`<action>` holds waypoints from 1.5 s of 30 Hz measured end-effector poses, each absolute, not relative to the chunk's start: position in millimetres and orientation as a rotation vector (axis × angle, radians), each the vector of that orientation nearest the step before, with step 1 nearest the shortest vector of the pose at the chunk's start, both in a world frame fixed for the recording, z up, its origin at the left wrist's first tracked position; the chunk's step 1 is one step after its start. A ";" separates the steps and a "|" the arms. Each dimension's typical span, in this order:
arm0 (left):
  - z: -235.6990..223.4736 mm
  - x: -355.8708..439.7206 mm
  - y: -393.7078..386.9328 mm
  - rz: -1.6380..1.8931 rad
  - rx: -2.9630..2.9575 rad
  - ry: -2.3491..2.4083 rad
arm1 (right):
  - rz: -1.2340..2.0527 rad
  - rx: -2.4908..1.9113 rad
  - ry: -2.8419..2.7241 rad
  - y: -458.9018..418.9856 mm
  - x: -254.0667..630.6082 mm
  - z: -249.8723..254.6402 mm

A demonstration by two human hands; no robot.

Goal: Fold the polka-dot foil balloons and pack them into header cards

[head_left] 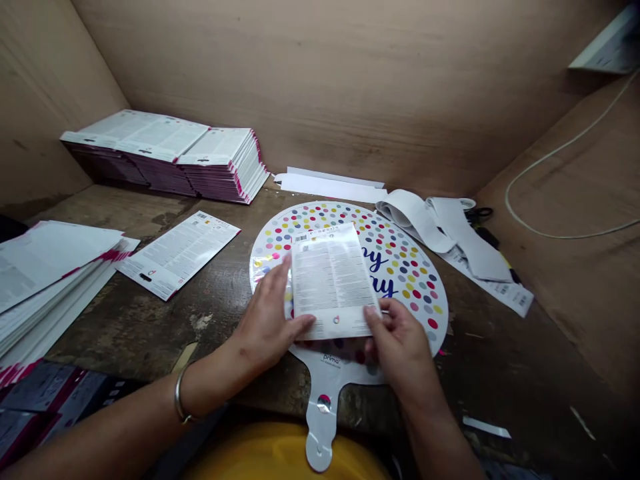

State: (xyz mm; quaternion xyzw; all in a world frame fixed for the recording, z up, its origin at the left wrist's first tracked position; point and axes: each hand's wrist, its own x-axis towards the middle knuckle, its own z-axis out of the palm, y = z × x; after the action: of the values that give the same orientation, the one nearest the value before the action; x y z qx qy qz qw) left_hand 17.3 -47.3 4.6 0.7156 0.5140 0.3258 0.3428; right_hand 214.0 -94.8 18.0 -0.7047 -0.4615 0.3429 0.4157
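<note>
A printed white packet (333, 280), with a barcode at its top left and small text in columns, is held over a flat foil balloon (423, 280). My left hand (270, 310) grips its left side, thumb on the front near the lower edge. The lower right corner is pinched between the thumb and fingers of my right hand (397, 340). Colourful dots and blue script cover the round balloon, partly hidden by the packet. Its pale neck (321, 417) points toward me, past the table's front edge.
Stacks of similar packets (215, 147) stand at the back left, and another pile (55, 260) lies nearer on the left. One single packet (183, 253) rests beside the balloon. Curled white label strips (420, 217) and dark-handled scissors (479, 213) lie at the right. Wooden panels (350, 87) enclose the table.
</note>
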 end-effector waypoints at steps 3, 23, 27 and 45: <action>11.6 26.8 -56.0 0.831 1.291 0.979 | 0.985 -1.631 -0.940 -101.5 219.7 25.5; 9.4 53.6 -86.3 0.968 0.818 0.801 | 1.619 -0.900 -0.373 -128.8 196.7 6.9; 9.4 55.0 -87.2 0.986 0.826 0.810 | 1.606 -0.925 -0.419 -127.8 188.8 6.6; 15.7 49.0 -90.0 0.968 0.981 0.907 | 0.473 -1.428 -1.879 -140.6 216.4 43.8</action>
State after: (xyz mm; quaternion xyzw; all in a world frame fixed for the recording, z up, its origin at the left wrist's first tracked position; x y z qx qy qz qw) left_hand 49.0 -90.0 15.7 0.4368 0.4036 0.4310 0.6786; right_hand 216.4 -140.6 43.8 -0.5536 -0.7287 0.1834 0.3590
